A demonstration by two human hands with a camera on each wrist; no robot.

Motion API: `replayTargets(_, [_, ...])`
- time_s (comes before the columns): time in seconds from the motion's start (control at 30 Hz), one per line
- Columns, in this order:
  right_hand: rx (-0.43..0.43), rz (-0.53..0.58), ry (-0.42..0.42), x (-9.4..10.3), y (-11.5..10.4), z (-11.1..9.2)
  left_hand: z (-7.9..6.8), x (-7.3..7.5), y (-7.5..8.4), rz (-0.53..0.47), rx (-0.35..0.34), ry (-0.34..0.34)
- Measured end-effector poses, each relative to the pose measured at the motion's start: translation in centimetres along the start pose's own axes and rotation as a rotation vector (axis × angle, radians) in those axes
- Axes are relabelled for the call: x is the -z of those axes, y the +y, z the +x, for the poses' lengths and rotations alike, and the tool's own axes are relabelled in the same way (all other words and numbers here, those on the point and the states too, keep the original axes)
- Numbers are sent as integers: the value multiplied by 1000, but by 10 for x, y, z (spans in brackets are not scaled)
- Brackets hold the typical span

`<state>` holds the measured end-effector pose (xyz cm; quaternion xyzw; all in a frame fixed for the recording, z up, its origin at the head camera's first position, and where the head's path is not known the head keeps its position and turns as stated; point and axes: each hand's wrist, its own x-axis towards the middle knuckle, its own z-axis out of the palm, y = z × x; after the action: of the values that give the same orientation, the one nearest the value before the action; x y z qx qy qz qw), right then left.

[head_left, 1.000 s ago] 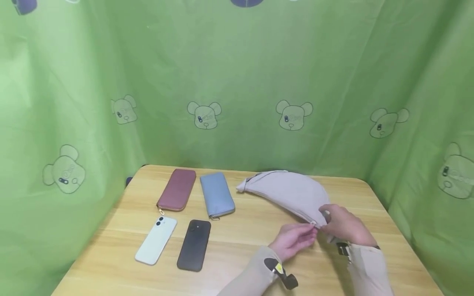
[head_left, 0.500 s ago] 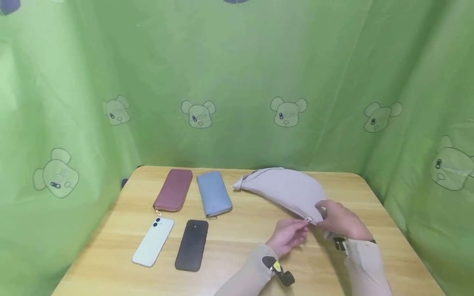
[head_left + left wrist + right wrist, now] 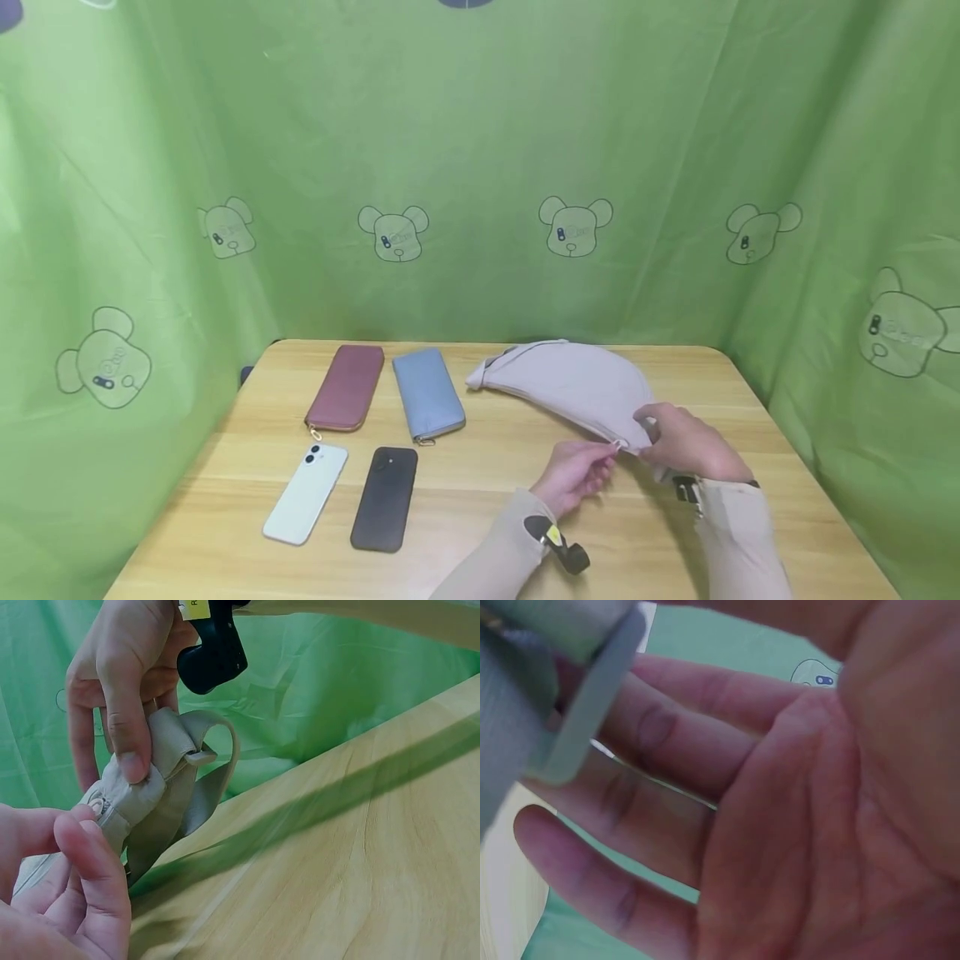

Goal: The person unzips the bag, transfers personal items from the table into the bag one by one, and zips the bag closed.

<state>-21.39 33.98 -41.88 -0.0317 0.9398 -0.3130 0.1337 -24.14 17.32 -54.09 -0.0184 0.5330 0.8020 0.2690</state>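
Note:
A pale crescent-shaped bag (image 3: 573,379) lies at the back right of the table, its zipper along the near edge. My left hand (image 3: 573,477) pinches the zipper pull (image 3: 97,805) between thumb and index finger at the bag's right end. With thumb and fingers, my right hand (image 3: 693,442) grips that same end just beyond the pull. In the left wrist view a strap (image 3: 214,776) loops from the gripped end, beside the right thumb. Close up in the right wrist view, the strap and cloth pass in front of the right fingers (image 3: 682,742).
A maroon wallet (image 3: 347,387) and a blue wallet (image 3: 429,393) lie at the back left of the wooden table (image 3: 480,500). In front of them are a white phone (image 3: 306,493) and a black phone (image 3: 385,498). A green curtain (image 3: 480,283) hangs behind.
The head view has shifted slightly, moving everything a little left in frame. My left hand keeps its pinch on the zipper pull and my right hand its grip on the bag's end.

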Motion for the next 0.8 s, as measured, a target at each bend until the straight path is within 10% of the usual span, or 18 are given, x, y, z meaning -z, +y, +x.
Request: replayTargets(0.8, [-11, 23, -20, 1, 1, -3, -2, 3, 4, -13, -3, 1])
